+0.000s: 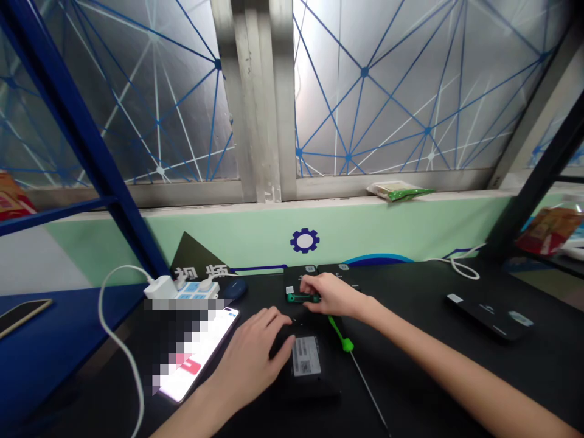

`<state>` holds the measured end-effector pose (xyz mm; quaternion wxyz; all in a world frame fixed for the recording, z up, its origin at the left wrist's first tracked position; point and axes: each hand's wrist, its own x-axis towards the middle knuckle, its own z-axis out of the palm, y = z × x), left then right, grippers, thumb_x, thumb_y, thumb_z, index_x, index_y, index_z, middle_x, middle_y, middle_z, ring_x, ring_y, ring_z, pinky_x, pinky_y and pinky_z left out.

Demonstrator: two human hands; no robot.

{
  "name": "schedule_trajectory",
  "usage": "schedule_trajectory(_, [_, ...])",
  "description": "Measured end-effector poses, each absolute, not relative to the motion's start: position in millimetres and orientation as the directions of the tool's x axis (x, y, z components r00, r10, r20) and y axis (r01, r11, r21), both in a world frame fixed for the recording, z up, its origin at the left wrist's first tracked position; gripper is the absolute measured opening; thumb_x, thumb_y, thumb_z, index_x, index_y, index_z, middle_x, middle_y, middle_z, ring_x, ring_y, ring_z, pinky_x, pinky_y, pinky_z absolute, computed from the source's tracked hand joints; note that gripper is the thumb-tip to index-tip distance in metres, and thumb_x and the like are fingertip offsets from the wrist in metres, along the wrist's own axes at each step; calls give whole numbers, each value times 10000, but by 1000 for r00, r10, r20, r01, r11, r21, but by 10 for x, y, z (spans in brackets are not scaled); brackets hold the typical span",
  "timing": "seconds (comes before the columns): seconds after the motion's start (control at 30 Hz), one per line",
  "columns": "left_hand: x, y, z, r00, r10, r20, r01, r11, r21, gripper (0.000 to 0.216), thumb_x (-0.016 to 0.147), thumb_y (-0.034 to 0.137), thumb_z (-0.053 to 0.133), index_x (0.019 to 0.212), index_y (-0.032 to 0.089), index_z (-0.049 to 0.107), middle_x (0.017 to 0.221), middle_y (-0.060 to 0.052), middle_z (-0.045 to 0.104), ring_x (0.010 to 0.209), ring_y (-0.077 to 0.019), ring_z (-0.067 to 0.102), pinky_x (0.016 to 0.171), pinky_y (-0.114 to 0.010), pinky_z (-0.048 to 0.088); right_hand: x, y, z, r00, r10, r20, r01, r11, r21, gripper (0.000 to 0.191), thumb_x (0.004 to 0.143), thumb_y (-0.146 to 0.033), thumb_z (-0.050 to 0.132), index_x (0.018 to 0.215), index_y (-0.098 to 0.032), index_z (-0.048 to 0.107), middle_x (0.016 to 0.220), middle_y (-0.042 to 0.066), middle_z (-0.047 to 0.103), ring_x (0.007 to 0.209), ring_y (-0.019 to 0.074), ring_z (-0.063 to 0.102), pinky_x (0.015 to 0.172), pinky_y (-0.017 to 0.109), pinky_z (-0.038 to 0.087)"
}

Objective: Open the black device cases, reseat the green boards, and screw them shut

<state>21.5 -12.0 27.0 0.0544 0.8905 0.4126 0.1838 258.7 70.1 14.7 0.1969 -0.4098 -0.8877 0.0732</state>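
Observation:
My left hand (pixel 256 340) rests at the left side of a black box-shaped device (pixel 314 386) with a white label. Its thumb and fingers are apart, the thumb against the device's edge. Small bright bits like screws (pixel 296 322) lie by its fingertips. Farther back, my right hand (pixel 333 293) has its fingers closed on a dark green and black screwdriver handle (pixel 301 298), whose shaft I cannot see. Beneath that hand a bright green screwdriver (pixel 347 345) with a long thin shaft points toward me, right of the device.
Two flat black boxes (pixel 298 275) lie by the wall behind my right hand. On the left are a lit phone (pixel 201 359), a power strip (pixel 196 291), a dark mouse (pixel 235 289) and a white cable (pixel 125 340). Another black device (pixel 488 316) lies right.

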Motion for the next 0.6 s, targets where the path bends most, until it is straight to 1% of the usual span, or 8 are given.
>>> schedule_trajectory(0.07, [168, -180, 212, 627, 747, 223, 698, -665, 264, 310, 996, 371, 479, 1270, 245, 553, 1242, -73, 617, 1122, -274, 598, 959, -444, 490, 2610, 727, 181, -569, 748, 341, 630, 663, -405, 329, 788, -182, 708, 1096, -189, 591, 824, 0, 662, 743, 157, 628, 677, 243, 466])
schedule_trajectory(0.17, [77, -243, 71, 672, 726, 145, 670, -680, 298, 590, 978, 468, 519, 1505, 276, 336, 1527, -89, 421, 1360, -320, 435, 1119, -522, 372, 2635, 751, 248, -508, 756, 413, 462, 644, -610, 417, 778, -168, 681, 1183, -190, 582, 789, -15, 605, 677, 141, 569, 638, 249, 468])
schedule_trajectory(0.23, [35, -254, -17, 722, 685, 98, 629, -708, 320, 713, 952, 518, 556, 1555, 301, 243, 1606, -68, 301, 1436, -331, 329, 1152, -520, 335, 2635, 759, 292, -440, 781, 443, 355, 604, -714, 367, 778, -165, 647, 1141, -196, 598, 778, -24, 568, 644, 129, 529, 610, 248, 460])
schedule_trajectory(0.33, [25, -227, -88, 747, 658, 89, 598, -725, 343, 793, 922, 543, 596, 1574, 322, 202, 1623, -50, 269, 1461, -342, 278, 1175, -540, 283, 2603, 781, 342, -317, 835, 449, 152, 512, -846, 229, 790, -172, 576, 1016, -197, 601, 755, -31, 534, 618, 122, 508, 583, 246, 464])
schedule_trajectory(0.4, [37, -200, -96, 750, 656, 89, 591, -724, 355, 812, 911, 549, 611, 1575, 323, 203, 1620, -48, 278, 1461, -340, 281, 1179, -538, 274, 2565, 810, 364, -234, 866, 443, 10, 457, -889, 188, 775, -172, 550, 956, -200, 592, 727, -34, 533, 601, 123, 511, 560, 241, 468])
schedule_trajectory(0.47, [48, -183, -86, 743, 664, 82, 599, -714, 362, 825, 900, 564, 621, 1573, 319, 212, 1616, -51, 287, 1458, -338, 288, 1177, -534, 281, 2523, 843, 381, -142, 889, 435, -169, 411, -896, 170, 733, -161, 544, 895, -202, 579, 704, -33, 547, 580, 122, 515, 523, 229, 453])
schedule_trajectory(0.53, [52, -179, -74, 728, 681, 81, 614, -700, 365, 828, 893, 577, 625, 1570, 322, 222, 1611, -56, 300, 1452, -340, 301, 1171, -534, 291, 2484, 871, 396, -77, 916, 394, -397, 334, -855, 154, 682, -149, 538, 825, -205, 549, 665, -38, 548, 531, 110, 491, 472, 209, 413])
schedule_trajectory(0.6, [48, -182, -67, 714, 695, 87, 626, -688, 367, 834, 882, 581, 638, 1566, 334, 230, 1606, -55, 310, 1445, -341, 313, 1168, -535, 296, 2454, 886, 413, -70, 938, 339, -556, 245, -795, 130, 655, -151, 535, 768, -209, 511, 591, -59, 499, 455, 85, 402, 416, 185, 342])
